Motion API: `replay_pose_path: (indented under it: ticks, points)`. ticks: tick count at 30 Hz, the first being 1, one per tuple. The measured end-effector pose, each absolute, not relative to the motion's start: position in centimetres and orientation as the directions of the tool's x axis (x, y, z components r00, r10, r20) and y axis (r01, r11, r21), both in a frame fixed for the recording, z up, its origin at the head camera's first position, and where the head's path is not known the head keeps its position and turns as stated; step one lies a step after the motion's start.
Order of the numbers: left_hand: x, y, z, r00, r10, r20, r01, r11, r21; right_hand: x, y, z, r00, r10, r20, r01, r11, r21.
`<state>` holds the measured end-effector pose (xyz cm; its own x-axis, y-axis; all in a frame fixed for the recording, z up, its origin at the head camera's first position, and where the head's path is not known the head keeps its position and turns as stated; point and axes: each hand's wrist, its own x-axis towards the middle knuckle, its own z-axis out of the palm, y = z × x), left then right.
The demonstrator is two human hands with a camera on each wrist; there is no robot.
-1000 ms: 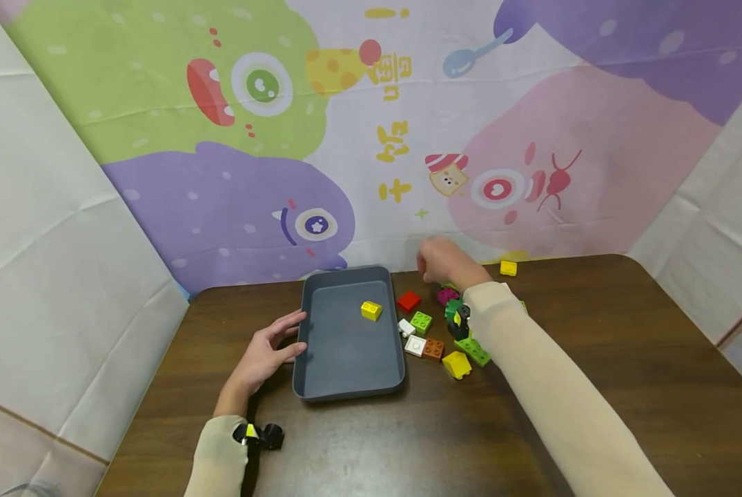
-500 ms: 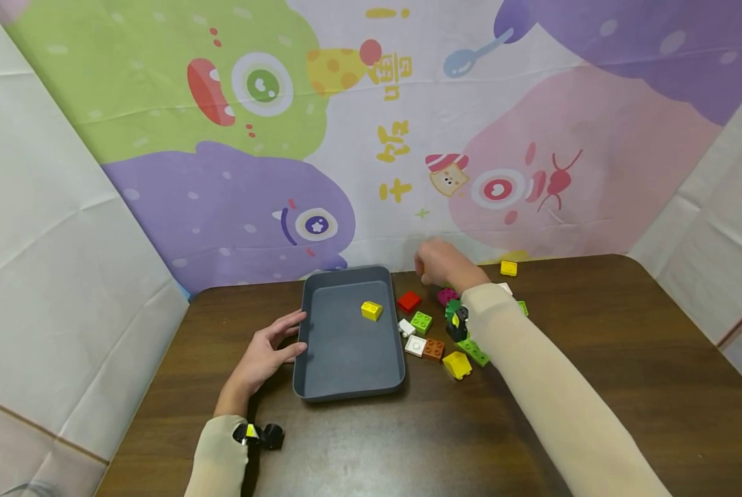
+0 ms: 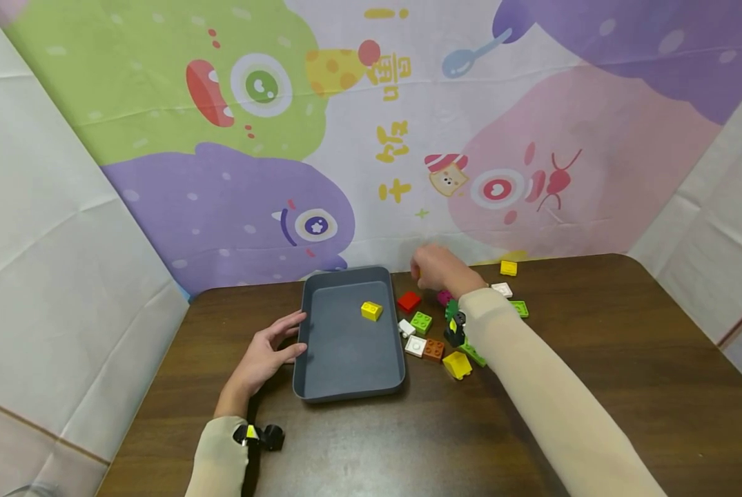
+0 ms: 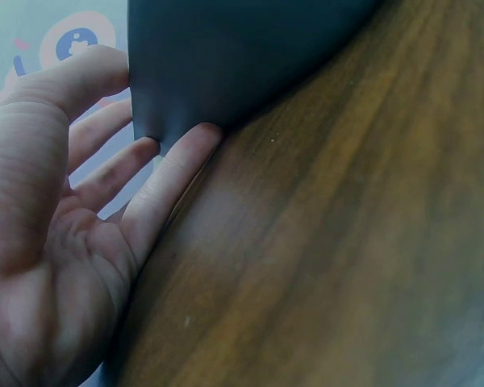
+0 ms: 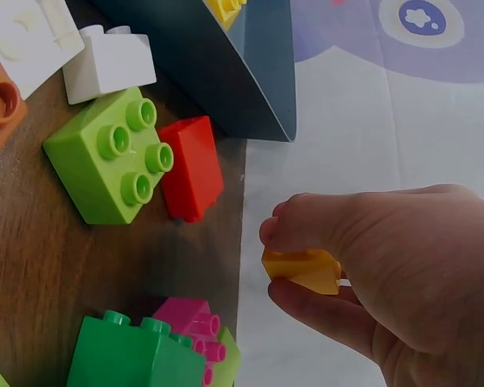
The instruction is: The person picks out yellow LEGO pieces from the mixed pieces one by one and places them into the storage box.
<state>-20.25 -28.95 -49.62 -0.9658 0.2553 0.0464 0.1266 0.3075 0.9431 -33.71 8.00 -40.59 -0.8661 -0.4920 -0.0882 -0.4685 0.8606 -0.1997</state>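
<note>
Grey plastic tray (image 3: 321,359) on the wooden table (image 3: 594,359), steadied by the left hand (image 3: 264,357), whose straight, spread fingers (image 4: 173,173) rest against its near-left wall; inside it lies a single yellow brick (image 3: 371,310), toward the corner farthest from that hand. Right hand (image 3: 437,268), raised just beyond the tray's far right corner, pinches a small orange-yellow brick (image 5: 303,270) between thumb and curled fingers. Below this hand lie loose bricks, among them a red brick (image 3: 408,301), a light-green brick (image 3: 420,322) and a pink brick (image 5: 195,322).
</note>
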Motion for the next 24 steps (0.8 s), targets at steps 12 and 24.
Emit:
replay_pose_path:
  ticks: [12, 24]
  points:
    - [-20.2, -29.0, -49.7, -0.965, 0.258, 0.05, 0.132, 0.311, 0.941, -33.1, 6.9, -40.9, -0.842, -0.535, -0.076, -0.515, 0.837, -0.186]
    - [-20.2, -28.9, -49.6, -0.965, 0.259, 0.048, 0.129, 0.304, 0.944, -32.8, 5.7, -40.9, -0.832, -0.552, -0.057, -0.537, 0.827, -0.169]
